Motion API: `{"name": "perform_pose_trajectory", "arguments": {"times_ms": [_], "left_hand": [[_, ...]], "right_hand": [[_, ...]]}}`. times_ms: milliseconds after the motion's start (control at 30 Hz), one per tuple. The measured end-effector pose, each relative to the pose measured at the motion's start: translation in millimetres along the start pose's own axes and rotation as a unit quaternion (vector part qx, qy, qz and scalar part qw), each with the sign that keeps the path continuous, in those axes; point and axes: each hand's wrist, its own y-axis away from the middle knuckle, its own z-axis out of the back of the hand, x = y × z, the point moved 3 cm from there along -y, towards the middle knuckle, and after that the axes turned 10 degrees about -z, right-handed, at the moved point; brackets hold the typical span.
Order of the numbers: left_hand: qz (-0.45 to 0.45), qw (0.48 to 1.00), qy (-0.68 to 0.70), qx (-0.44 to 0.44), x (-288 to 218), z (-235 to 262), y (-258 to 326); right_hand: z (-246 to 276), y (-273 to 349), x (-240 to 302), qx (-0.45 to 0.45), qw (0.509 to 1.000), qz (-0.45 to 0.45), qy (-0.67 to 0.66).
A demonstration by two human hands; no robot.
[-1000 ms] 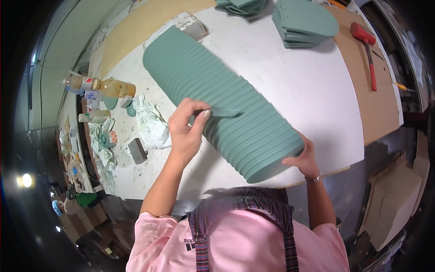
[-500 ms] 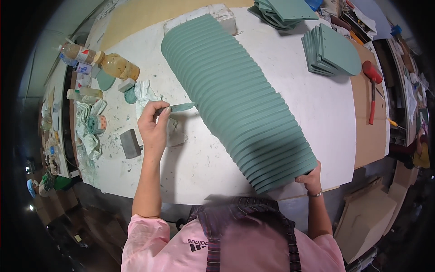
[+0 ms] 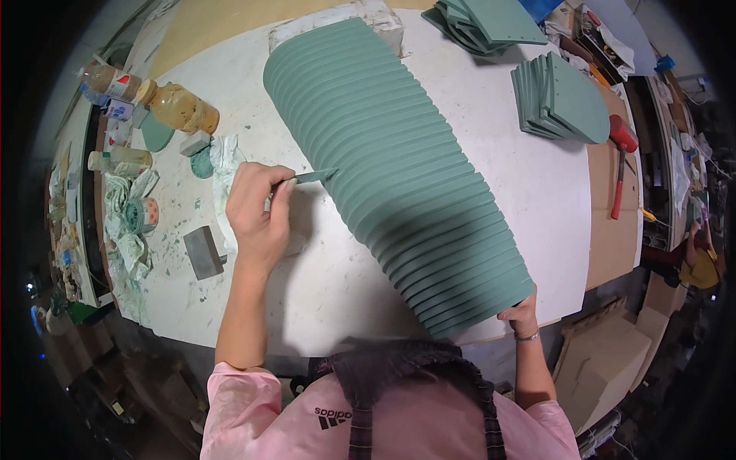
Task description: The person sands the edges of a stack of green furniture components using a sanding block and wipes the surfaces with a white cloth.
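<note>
A long row of green, round-edged panels [image 3: 414,146], pressed face to face, lies slantwise across the white table. My left hand [image 3: 257,211] is closed round a thin knife-like spatula [image 3: 310,177], its blade coated green. The blade's tip touches the left side of the row, near its middle. At the near right end, my right hand [image 3: 523,316] grips the last panel's lower edge; its fingers are partly hidden beneath. Under the far end of the row sits a white block [image 3: 389,32].
Left of my hand are a grey block [image 3: 202,252], a crumpled cloth [image 3: 225,165], and a bottle of yellowish stuff [image 3: 184,107]. Two loose stacks of green panels stand far right, one fanned stack [image 3: 563,100] near a red mallet [image 3: 622,142]. Cardboard [image 3: 606,360] leans below the table.
My left hand has turned the blade and brought its tip onto the row's side. The view has shifted slightly; my right hand keeps its hold at the near end.
</note>
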Motion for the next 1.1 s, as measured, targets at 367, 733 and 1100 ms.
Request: {"name": "perform_pose_trajectory", "arguments": {"times_ms": [367, 733, 1100], "left_hand": [[0.037, 0.995, 0.093, 0.022, -7, -13, -17], [0.027, 0.992, 0.1, 0.069, -22, -11, -9], [-0.011, 0.995, 0.058, 0.079, -32, -15, -11]], "right_hand": [[1, 1, -2, 0.008, 1.0, -0.019, -0.015], [1, 0, 1, 0.016, 0.999, -0.021, 0.037], [3, 0, 1, 0.025, 0.999, -0.018, 0.013]]}}
